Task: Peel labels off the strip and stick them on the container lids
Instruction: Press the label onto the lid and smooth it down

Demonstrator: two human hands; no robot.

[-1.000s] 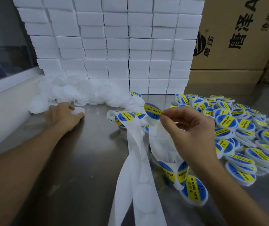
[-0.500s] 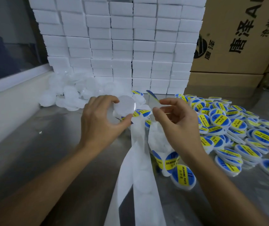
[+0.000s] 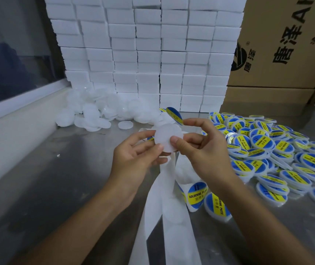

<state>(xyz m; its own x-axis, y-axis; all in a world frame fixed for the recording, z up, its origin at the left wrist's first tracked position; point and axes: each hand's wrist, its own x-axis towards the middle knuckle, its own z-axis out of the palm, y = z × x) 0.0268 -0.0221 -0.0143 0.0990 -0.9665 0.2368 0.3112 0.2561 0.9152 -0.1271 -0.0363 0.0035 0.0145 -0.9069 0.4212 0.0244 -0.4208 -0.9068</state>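
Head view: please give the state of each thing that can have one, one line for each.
Blank lid: unlabelled, held by both hands.
Label: peeled, pinched by right hand.
Left hand: holds lid.
Strip: partly emptied.
Right pile: labelled.
Left pile: unlabelled.

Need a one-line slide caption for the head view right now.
Both hands, left and right, hold a blank white lid; the right also pinches a peeled label.

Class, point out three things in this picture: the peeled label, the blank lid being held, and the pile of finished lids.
peeled label (image 3: 174, 115), head view, its blue and yellow face.
blank lid (image 3: 167, 138), head view, centre of the white disc.
pile of finished lids (image 3: 263, 145), head view, a labelled lid mid-pile.
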